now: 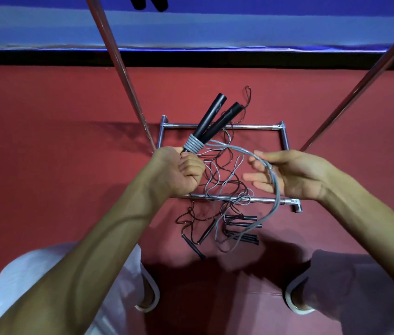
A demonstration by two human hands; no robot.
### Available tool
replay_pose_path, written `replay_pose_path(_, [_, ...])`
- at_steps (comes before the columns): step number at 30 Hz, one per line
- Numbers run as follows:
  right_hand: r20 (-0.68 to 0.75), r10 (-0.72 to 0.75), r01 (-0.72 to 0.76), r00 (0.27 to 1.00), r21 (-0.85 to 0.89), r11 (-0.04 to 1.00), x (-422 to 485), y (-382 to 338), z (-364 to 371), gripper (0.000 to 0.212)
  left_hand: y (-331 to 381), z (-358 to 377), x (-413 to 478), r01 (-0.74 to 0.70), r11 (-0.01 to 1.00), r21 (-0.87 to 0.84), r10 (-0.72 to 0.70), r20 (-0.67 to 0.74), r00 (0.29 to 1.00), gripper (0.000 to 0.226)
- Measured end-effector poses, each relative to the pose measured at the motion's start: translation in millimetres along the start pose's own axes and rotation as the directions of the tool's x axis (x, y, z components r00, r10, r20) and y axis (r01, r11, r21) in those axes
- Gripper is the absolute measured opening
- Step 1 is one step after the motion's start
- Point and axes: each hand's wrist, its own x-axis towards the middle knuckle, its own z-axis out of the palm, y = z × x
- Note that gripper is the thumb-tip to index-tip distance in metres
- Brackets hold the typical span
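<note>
Two black handles [217, 122] stick up and away from my left hand [181, 174], which is clenched around their lower ends, so those ends are hidden inside my fist. Just above my knuckles, a grey cord [275, 189] is wound in tight turns around both handles. From there it arcs over to my right hand [295, 175] in a bundle of loops. My thumb pinches the bundle against my forefinger while the other fingers lie loosely straight beneath it. The loops hang down past my wrist.

On the red floor [58, 117] below is a chrome frame [229, 126], its near-left corner covered by my left hand. A tangle of dark and grey cords [225, 180] lies across it, and I cannot follow any single strand. More thin black handles [241, 228] lie nearer me, too jumbled to count. Two slanted poles [118, 76] run out of the top of the view, and my knees are cut off at the bottom.
</note>
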Motion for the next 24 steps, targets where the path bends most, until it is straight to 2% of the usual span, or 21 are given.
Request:
replay_pose_path(2, [0.012, -0.005, 0.007, 1.000, -0.182, 0.983, 7.9, 4.4, -1.5, 0.016, -0.4, -0.7, 1.7, -0.016, 0.999, -0.029, 0.015, -0.038, 0.999, 0.058])
replay_pose_path(4, [-0.026, -0.184, 0.153, 0.983, -0.446, 0.882, 14.2, 9.6, -1.6, 0.031, -0.7, -2.0, 4.4, -0.032, 0.999, -0.042, 0.029, -0.079, 0.996, 0.057])
replay_pose_path(5, [-0.010, -0.310, 0.248, 0.951, -0.574, 0.780, 14.9, 11.9, 0.7, 0.037, -0.9, -2.5, 5.3, -0.042, 0.998, -0.047, 0.038, -0.094, 0.995, 0.055])
replay_pose_path(6, [0.038, -0.428, 0.329, 0.903, -0.700, 0.634, 13.9, 14.1, 4.2, 0.040, -0.3, -3.1, 6.9, -0.056, 0.997, -0.059, 0.050, -0.103, 0.993, 0.054])
replay_pose_path(7, [0.109, -0.521, 0.377, 0.846, -0.814, 0.443, 11.9, 16.3, 6.9, 0.042, -0.2, -3.3, 7.6, -0.072, 0.995, -0.071, 0.064, -0.106, 0.992, 0.052])
replay_pose_path(9, [0.248, -0.603, 0.341, 0.758, -0.939, 0.041, 8.8, 22.3, 7.0, 0.046, -1.2, -3.0, 8.8, -0.102, 0.990, -0.092, 0.093, -0.106, 0.990, 0.052])
replay_pose_path(10, [0.281, -0.622, 0.292, 0.731, -0.953, -0.087, 6.6, 24.2, 7.6, 0.047, -2.3, -2.6, 10.1, -0.121, 0.988, -0.098, 0.110, -0.109, 0.988, 0.052])
replay_pose_path(11, [0.289, -0.634, 0.269, 0.718, -0.954, -0.130, 5.0, 25.2, 8.2, 0.047, -4.1, -2.4, 11.5, -0.139, 0.986, -0.096, 0.127, -0.120, 0.985, 0.053])
replay_pose_path(12, [0.274, -0.630, 0.294, 0.726, -0.953, -0.075, 3.4, 25.7, 9.6, 0.045, -6.5, -3.1, 13.2, -0.162, 0.983, -0.084, 0.150, -0.130, 0.980, 0.053])
replay_pose_path(13, [0.235, -0.608, 0.364, 0.758, -0.927, 0.095, 3.0, 26.2, 10.2, 0.044, -10.1, -2.4, 13.8, -0.187, 0.981, -0.045, 0.179, -0.142, 0.974, 0.052])
replay_pose_path(14, [0.197, -0.562, 0.431, 0.803, -0.843, 0.320, 2.9, 26.3, 11.9, 0.043, -13.8, -3.6, 17.9, -0.227, 0.974, 0.026, 0.228, -0.162, 0.960, 0.050])
replay_pose_path(15, [0.170, -0.500, 0.451, 0.849, -0.727, 0.519, 1.5, 26.0, 15.3, 0.042, -18.6, -3.1, 19.7, -0.296, 0.944, 0.143, 0.320, -0.185, 0.929, 0.048])
replay_pose_path(16, [0.149, -0.428, 0.423, 0.891, -0.611, 0.669, -1.1, 25.1, 19.0, 0.040, -23.8, -2.1, 21.4, -0.393, 0.865, 0.312, 0.465, -0.201, 0.862, 0.045])
replay_pose_path(17, [0.139, -0.354, 0.372, 0.925, -0.527, 0.764, -3.0, 23.9, 21.2, 0.037, -29.0, -0.8, 22.9, -0.487, 0.695, 0.529, 0.655, -0.186, 0.732, 0.044])
replay_pose_path(18, [0.144, -0.280, 0.314, 0.949, -0.468, 0.826, -4.8, 22.5, 22.4, 0.035, -33.3, 0.1, 25.1, -0.510, 0.410, 0.757, 0.844, -0.102, 0.527, 0.045])
replay_pose_path(19, [0.161, -0.212, 0.262, 0.964, -0.427, 0.865, -6.9, 20.3, 23.1, 0.032, -36.7, 2.2, 25.4, -0.434, 0.075, 0.898, 0.950, 0.068, 0.304, 0.049])
replay_pose_path(20, [0.174, -0.161, 0.219, 0.971, -0.393, 0.893, -9.0, 17.9, 23.0, 0.031, -40.5, 4.1, 24.4, -0.335, -0.213, 0.918, 0.954, 0.270, 0.133, 0.052])
replay_pose_path(21, [0.177, -0.134, 0.191, 0.975, -0.358, 0.914, -9.8, 14.3, 22.5, 0.030, -41.9, 3.9, 24.3, -0.249, -0.418, 0.874, 0.899, 0.437, 0.025, 0.052])
replay_pose_path(22, [0.162, -0.120, 0.167, 0.979, -0.320, 0.933, -9.7, 11.4, 21.2, 0.031, -42.0, 1.9, 25.0, -0.197, -0.532, 0.824, 0.841, 0.541, -0.006, 0.049])
replay_pose_path(23, [0.134, -0.110, 0.144, 0.985, -0.286, 0.947, -8.5, 9.4, 18.1, 0.032, -41.7, 0.4, 26.9, -0.172, -0.577, 0.799, 0.810, 0.586, 0.007, 0.048])
replay_pose_path(24, [0.101, -0.096, 0.120, 0.990, -0.263, 0.957, -6.6, 7.4, 14.4, 0.035, -40.5, -2.0, 32.0, -0.159, -0.578, 0.800, 0.807, 0.590, 0.035, 0.047])
